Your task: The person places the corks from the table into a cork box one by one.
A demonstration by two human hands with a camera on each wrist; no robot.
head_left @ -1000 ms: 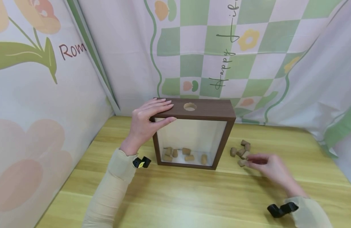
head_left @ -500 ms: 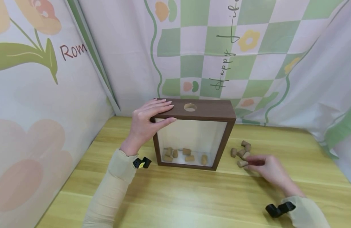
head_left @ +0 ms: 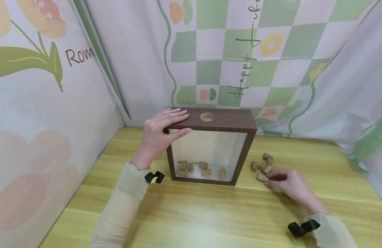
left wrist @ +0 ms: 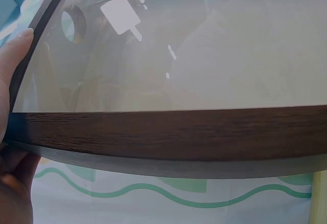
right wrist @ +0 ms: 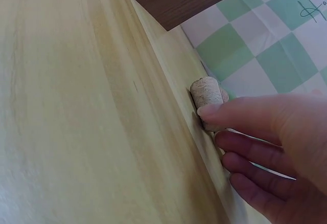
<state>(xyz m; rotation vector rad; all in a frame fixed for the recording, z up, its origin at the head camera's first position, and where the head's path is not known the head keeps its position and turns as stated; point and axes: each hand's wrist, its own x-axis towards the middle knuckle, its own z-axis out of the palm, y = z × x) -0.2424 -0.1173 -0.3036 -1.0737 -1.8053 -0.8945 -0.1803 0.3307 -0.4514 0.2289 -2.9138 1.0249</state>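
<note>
Dark brown wooden display box (head_left: 222, 119), with a clear front and a round hole in its top, stands upright on the table. Several corks (head_left: 206, 172) lie on its floor. My left hand (head_left: 157, 132) holds the box's upper left corner, fingers across the top and thumb along the front edge; the left wrist view shows the thumb (left wrist: 18, 52) on the frame. To the right of the box, my right hand (head_left: 291, 186) pinches one cork (head_left: 261, 177) low over the table. In the right wrist view the thumb lies on this cork (right wrist: 207, 93).
Several loose corks (head_left: 261, 166) lie in a small group just beyond my right fingers. The wooden table (head_left: 191, 213) runs back to a checked cloth (head_left: 209, 72) behind the box. A printed panel (head_left: 39, 137) borders the left side.
The cork at my right fingertips has turned and shifted slightly left, apart from the group. My right hand and wrist have moved slightly left; the left hand and box stay put.
</note>
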